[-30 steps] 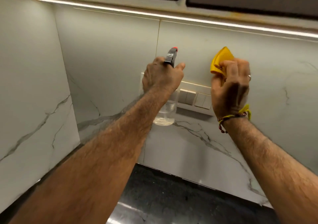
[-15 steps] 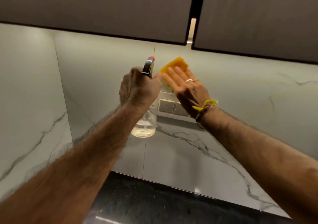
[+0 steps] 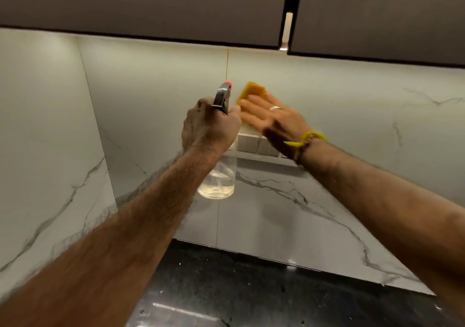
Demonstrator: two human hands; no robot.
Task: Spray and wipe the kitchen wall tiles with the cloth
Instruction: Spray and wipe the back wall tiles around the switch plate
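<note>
My left hand [image 3: 210, 125] grips the neck of a clear spray bottle [image 3: 219, 178] with a dark trigger head and red nozzle, raised in front of the white marble-look wall tiles [image 3: 156, 95]. Liquid fills the bottle's lower part. Just right of it, my right hand [image 3: 274, 120] presses a yellow cloth [image 3: 253, 91] flat against the back wall with straight fingers, directly above a switch plate. Only the cloth's upper corner shows past the fingers.
A row of white wall switches [image 3: 256, 145] sits under my right hand. Dark upper cabinets [image 3: 151, 4] hang close above the tiles. A black stone counter [image 3: 239, 289] runs below. The tiled side wall [image 3: 37, 150] closes the corner on the left.
My right hand went from gripping the bunched cloth to pressing it flat on the wall, sliding left beside the bottle. The view tilted up, bringing the cabinets in.
</note>
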